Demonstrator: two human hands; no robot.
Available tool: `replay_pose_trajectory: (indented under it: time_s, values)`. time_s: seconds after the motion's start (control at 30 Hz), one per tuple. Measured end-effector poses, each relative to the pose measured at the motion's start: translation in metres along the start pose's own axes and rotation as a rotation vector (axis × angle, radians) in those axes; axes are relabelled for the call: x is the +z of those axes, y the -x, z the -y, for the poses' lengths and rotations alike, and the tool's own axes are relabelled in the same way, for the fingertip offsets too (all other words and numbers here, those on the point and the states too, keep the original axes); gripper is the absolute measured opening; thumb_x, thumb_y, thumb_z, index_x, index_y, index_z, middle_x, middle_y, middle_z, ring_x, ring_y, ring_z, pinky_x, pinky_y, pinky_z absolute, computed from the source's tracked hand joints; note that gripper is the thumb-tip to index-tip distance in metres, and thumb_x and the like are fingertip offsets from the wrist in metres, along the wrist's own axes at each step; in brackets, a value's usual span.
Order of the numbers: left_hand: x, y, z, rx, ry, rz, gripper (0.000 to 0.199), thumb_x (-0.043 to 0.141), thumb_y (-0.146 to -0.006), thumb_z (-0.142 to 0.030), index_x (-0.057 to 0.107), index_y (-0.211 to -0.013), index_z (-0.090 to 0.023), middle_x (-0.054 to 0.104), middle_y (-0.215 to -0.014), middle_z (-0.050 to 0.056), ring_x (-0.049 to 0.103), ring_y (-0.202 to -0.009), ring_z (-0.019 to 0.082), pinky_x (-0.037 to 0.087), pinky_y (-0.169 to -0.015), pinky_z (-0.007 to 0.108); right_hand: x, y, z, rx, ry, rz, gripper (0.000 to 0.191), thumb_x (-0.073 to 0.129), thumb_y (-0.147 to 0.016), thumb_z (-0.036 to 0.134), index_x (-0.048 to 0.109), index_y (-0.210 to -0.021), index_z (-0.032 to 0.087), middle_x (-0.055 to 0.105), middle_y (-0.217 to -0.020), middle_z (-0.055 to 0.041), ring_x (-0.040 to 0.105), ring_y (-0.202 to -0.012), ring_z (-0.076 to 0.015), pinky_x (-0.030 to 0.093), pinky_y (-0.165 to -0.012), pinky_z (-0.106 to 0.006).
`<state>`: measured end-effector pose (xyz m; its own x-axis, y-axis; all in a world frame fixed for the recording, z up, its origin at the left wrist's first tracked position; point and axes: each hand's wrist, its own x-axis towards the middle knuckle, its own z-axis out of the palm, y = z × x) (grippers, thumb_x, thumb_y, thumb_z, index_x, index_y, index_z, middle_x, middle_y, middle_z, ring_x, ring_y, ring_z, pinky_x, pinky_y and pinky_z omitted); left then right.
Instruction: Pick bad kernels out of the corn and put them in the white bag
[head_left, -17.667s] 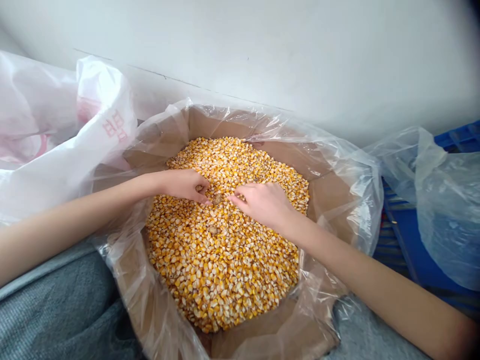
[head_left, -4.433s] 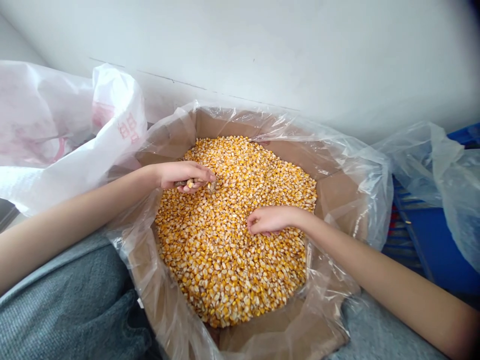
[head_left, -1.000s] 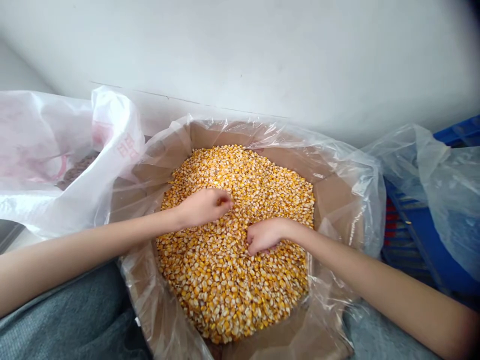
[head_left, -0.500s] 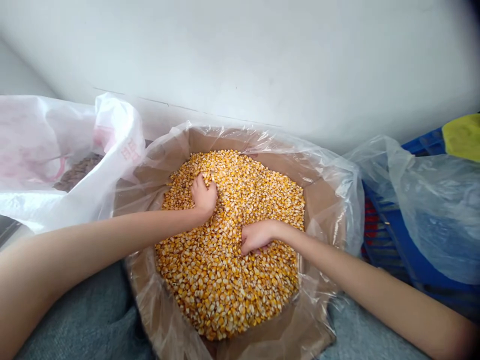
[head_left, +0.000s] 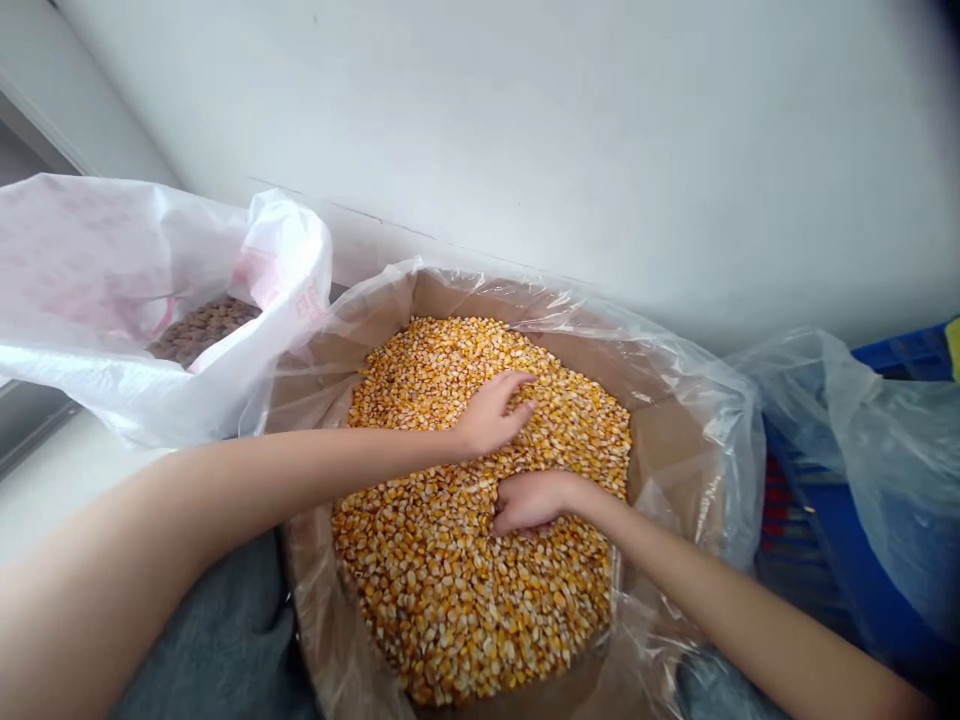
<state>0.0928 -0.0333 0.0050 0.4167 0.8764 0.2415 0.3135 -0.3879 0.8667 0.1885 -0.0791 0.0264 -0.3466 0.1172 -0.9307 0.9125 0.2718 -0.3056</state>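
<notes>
Yellow corn kernels (head_left: 450, 590) fill a cardboard box (head_left: 660, 440) lined with clear plastic (head_left: 739, 420). My left hand (head_left: 496, 412) is over the upper middle of the corn, fingers apart and pointing right, with nothing seen in it. Just below it, my right hand (head_left: 531, 502) rests against the kernels with its fingers curled down. The fingertips of the right hand are hidden, so whatever they may hold cannot be made out.
At the left stands a white woven sack (head_left: 292, 250) with brown pellets (head_left: 206, 330) inside. Blue plastic crates (head_left: 847, 530) and a clear plastic bag (head_left: 900, 450) are at the right. A pale wall (head_left: 525, 130) rises behind the box.
My left hand has moved right across the corn, from the upper left towards the middle, near my right hand. My right hand stays at about the same place in the corn. The view has shifted left.
</notes>
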Motion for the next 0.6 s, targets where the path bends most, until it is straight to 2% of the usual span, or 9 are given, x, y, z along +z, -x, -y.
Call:
replay_pose_trajectory:
  time_s: [0.07,0.13,0.23,0.3,0.4,0.5,0.6]
  values:
    - [-0.027,-0.005,0.014,-0.070,-0.156,-0.096,0.030,0.035,-0.078,-0.026,0.047,-0.104,-0.017,0.050,-0.107,0.006,0.043,-0.103,0.015,0.030,-0.093,0.029,0.000,0.001,0.000,-0.014,-0.007,-0.008,0.029,0.041,-0.061,0.037,0.055,-0.060,0.011,0.047,-0.051,-0.0012,0.041,-0.041,-0.0102,0.033,-0.041,-0.024]
    - [-0.053,-0.008,0.033,-0.229,-0.334,-0.196,0.031,0.036,-0.077,-0.026,0.047,-0.104,-0.015,0.050,-0.105,0.008,0.042,-0.102,0.017,0.030,-0.092,0.032,0.000,0.002,-0.001,-0.018,-0.012,-0.014,0.028,0.041,-0.061,0.035,0.055,-0.060,0.011,0.048,-0.052,-0.0014,0.041,-0.041,-0.0101,0.033,-0.041,-0.024]
    - [-0.076,-0.005,0.059,-0.465,-0.559,-0.280,0.037,0.038,-0.076,-0.028,0.044,-0.110,-0.014,0.043,-0.115,0.012,0.038,-0.107,0.023,0.028,-0.093,0.037,-0.001,0.002,-0.003,-0.018,-0.029,-0.003,0.025,0.042,-0.060,0.035,0.052,-0.057,0.012,0.048,-0.052,-0.0014,0.040,-0.040,-0.0096,0.033,-0.040,-0.024]
    - [-0.077,0.005,0.070,-0.546,-0.641,-0.290,0.041,0.038,-0.076,-0.029,0.041,-0.113,-0.013,0.040,-0.118,0.013,0.035,-0.110,0.026,0.027,-0.093,0.039,-0.001,0.001,-0.005,-0.025,-0.046,0.003,0.024,0.042,-0.060,0.035,0.050,-0.055,0.013,0.048,-0.052,-0.0010,0.039,-0.040,-0.0089,0.033,-0.040,-0.023]
    - [-0.069,0.021,0.076,-0.541,-0.673,-0.316,0.041,0.036,-0.077,-0.029,0.041,-0.114,-0.014,0.040,-0.120,0.012,0.035,-0.111,0.025,0.027,-0.093,0.038,-0.001,-0.002,-0.008,-0.033,-0.047,0.006,0.024,0.042,-0.060,0.036,0.048,-0.054,0.014,0.047,-0.050,-0.0006,0.039,-0.039,-0.0087,0.032,-0.039,-0.023]
    - [-0.063,0.029,0.075,-0.535,-0.611,-0.335,0.036,0.033,-0.077,-0.028,0.045,-0.109,-0.015,0.046,-0.115,0.010,0.040,-0.107,0.023,0.029,-0.092,0.034,0.000,-0.002,-0.008,-0.027,-0.045,0.010,0.025,0.042,-0.061,0.037,0.048,-0.054,0.014,0.047,-0.049,-0.0003,0.039,-0.038,-0.0090,0.031,-0.038,-0.023]
    - [-0.063,0.031,0.072,-0.593,-0.495,-0.369,0.035,0.034,-0.077,-0.030,0.048,-0.104,-0.014,0.050,-0.109,0.011,0.043,-0.103,0.023,0.032,-0.090,0.034,0.000,-0.002,-0.006,-0.021,-0.049,0.003,0.025,0.043,-0.062,0.037,0.049,-0.054,0.014,0.046,-0.048,0.0001,0.038,-0.038,-0.0087,0.030,-0.038,-0.023]
